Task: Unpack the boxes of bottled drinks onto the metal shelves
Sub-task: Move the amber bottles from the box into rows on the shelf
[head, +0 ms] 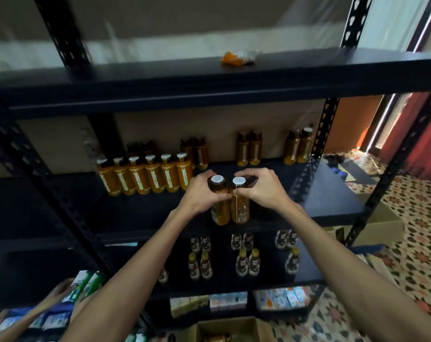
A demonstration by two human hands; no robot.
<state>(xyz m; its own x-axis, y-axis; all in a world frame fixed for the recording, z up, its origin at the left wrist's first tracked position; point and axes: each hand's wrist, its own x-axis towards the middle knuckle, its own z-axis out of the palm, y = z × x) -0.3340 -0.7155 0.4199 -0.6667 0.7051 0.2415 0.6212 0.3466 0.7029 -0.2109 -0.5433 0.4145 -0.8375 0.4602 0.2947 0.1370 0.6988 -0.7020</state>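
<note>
1. Left hand (201, 193) grips the neck of an orange drink bottle (220, 213), fingers curled round it.
2. Right hand (261, 188) grips a second bottle (240, 209) likewise.
3. Both bottles are upright and touching, at the front edge of the middle shelf (328, 193).

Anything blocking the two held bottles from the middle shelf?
Nothing visible. Left hand grips the left bottle, right hand the right bottle, over bare middle shelf; the row of six bottles stands to their left.
</note>
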